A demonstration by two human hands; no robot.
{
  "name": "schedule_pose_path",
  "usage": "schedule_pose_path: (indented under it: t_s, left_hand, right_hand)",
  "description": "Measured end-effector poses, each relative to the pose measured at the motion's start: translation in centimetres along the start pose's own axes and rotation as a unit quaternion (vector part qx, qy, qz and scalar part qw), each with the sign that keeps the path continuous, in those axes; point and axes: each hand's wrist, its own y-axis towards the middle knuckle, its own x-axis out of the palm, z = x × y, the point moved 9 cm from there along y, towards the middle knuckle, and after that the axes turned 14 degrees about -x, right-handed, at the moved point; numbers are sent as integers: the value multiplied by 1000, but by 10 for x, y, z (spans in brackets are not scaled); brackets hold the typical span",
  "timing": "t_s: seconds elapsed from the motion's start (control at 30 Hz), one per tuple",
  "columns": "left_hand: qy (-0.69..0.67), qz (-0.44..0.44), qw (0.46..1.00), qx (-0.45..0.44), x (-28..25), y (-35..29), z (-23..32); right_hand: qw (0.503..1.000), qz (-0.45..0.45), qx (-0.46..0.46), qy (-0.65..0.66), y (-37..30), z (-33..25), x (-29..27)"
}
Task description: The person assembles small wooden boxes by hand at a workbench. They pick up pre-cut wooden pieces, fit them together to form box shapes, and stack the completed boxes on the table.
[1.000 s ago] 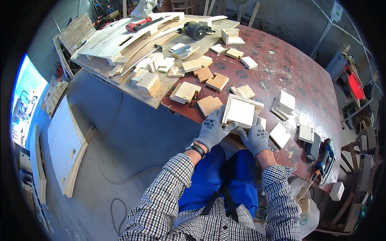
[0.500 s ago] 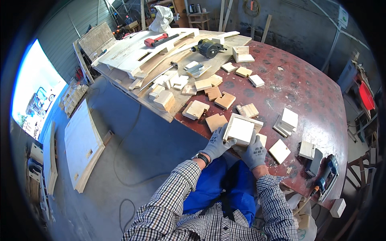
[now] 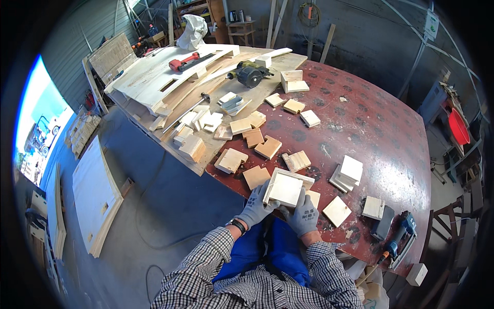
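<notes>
A small squared piece built of pale wooden boards (image 3: 286, 189) sits at the table's near edge, with raised strips along its far and left sides. My gloved left hand (image 3: 253, 208) grips its left side, the thumb along the near edge. From the right, my gloved right hand (image 3: 302, 215) closes on the near right corner; some of its fingers are hidden beneath or behind the wood. Close by lie a notched wooden block (image 3: 257, 177), another notched block (image 3: 296, 161) and a flat square block (image 3: 337, 211).
On the red-brown table (image 3: 381, 134), a stack of blocks (image 3: 349, 172) and a blue nail gun (image 3: 402, 232) stand to the right. A dark power tool (image 3: 250, 75), a hammer (image 3: 188, 113) and a red nail gun (image 3: 184, 62) lie on boards farther back. Plywood sheets (image 3: 95, 195) lean at left.
My head view has shifted, so the whole scene sits farther left in it. Both hands keep hold of the wooden piece, with little visible change in grip.
</notes>
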Motion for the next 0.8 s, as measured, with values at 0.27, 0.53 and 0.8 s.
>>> schedule_pose_path:
  t_s: [0.27, 0.53, 0.8]
  left_hand:
    - [-21, 36, 999, 22, -5, -11, 12]
    - [-20, 47, 998, 26, -10, -13, 13]
    - [-4, 25, 999, 30, -6, -8, 14]
  right_hand:
    - [999, 43, -11, -15, -6, 4, 0]
    - [1000, 25, -2, -4, -4, 2, 3]
    - [968, -141, -19, 206, 0, 65, -41]
